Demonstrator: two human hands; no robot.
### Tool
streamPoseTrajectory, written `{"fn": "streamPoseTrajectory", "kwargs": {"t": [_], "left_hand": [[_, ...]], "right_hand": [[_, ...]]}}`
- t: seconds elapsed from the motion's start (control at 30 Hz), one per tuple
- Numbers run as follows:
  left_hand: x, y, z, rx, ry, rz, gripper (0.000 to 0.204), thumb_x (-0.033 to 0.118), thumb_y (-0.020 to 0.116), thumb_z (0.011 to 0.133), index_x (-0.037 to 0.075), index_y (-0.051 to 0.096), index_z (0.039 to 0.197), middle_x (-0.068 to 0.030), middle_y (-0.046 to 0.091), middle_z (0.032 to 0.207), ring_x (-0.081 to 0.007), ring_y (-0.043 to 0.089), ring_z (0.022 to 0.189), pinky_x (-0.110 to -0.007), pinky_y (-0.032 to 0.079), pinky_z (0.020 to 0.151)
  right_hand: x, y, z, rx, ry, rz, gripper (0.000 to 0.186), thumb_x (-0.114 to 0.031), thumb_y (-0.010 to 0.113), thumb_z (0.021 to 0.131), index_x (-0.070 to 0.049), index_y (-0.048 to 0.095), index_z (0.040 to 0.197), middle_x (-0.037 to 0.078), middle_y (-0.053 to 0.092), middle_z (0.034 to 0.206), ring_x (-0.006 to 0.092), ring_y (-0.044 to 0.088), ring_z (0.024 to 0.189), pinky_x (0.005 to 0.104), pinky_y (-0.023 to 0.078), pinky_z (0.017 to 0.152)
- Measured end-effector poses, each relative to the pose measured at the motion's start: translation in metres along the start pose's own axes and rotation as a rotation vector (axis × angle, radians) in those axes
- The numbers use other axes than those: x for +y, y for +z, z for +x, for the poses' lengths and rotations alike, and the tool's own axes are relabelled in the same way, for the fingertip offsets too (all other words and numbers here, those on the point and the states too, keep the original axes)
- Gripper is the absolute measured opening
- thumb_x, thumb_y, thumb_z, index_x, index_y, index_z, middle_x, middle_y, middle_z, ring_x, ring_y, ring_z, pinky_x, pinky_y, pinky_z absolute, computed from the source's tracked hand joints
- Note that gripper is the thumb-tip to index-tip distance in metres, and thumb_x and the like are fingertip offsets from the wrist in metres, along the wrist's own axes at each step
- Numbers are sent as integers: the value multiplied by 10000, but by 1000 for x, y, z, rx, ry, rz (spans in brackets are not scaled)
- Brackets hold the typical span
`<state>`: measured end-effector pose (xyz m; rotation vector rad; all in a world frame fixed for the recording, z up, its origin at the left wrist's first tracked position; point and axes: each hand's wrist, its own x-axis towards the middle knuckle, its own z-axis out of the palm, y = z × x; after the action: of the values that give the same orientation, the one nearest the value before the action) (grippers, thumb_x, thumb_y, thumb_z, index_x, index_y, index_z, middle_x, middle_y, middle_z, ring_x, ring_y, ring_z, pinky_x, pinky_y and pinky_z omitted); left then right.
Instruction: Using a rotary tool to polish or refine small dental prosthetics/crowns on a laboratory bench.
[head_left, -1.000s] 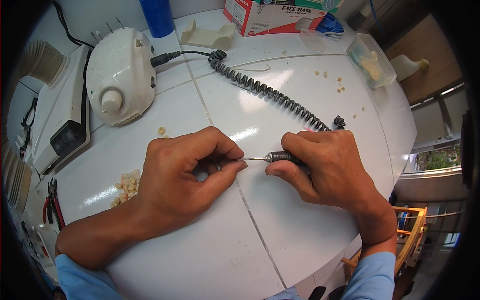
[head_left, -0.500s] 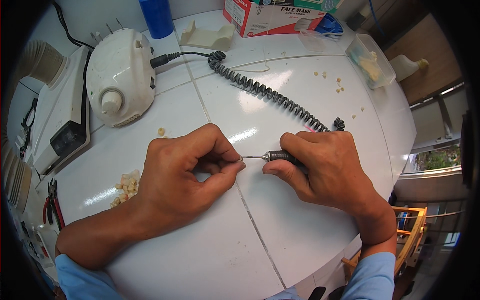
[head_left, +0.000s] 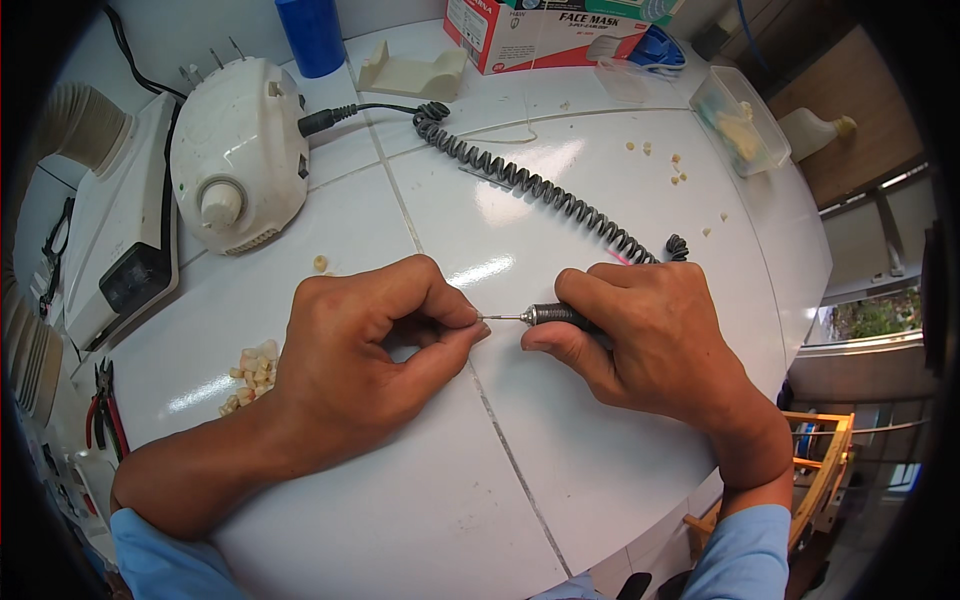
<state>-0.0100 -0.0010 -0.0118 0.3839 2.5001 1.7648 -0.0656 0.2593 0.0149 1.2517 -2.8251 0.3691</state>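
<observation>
My left hand is pinched at the tips of thumb and index finger on a tiny pale piece, mostly hidden by the fingertips. Facing it, my right hand grips a dark, ridged rotary handpiece with a metal nose, its thin bit reaching horizontally to those fingertips. A coiled grey cable lies behind the hands, plugged into a white control unit. Several cream-coloured tooth-like pieces are piled just left of my left hand, and a single one sits farther back.
A white machine with a hose stands left, above red-handled cutters. At the back are a blue cylinder, cream holder and red-white box. A plastic container and scattered small pieces lie right on the tiled worktop.
My right hand and the handpiece have shifted slightly left, toward the fingertips of my left hand. My left hand has moved very little.
</observation>
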Motion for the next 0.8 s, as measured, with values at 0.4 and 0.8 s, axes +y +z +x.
{"fn": "streamPoseTrajectory", "kwargs": {"t": [0.4, 0.8], "left_hand": [[-1, 0, 1, 8, 50, 42, 105, -81, 825, 931, -48, 726, 937, -150, 823, 1000, -152, 792, 926, -283, 642, 811], [-2, 1, 0, -11, 50, 24, 129, -119, 800, 928, -54, 693, 897, -160, 807, 1002, -143, 772, 929, -287, 631, 804]], "right_hand": [[-2, 0, -1, -2, 13, -17, 501, -534, 736, 1037, -86, 671, 822, 58, 635, 598, 262, 612, 466, 415, 423, 433], [-2, -1, -1, -22, 23, -7, 502, -538, 726, 1045, -87, 684, 828, 61, 645, 602, 258, 623, 469, 407, 435, 435]]}}
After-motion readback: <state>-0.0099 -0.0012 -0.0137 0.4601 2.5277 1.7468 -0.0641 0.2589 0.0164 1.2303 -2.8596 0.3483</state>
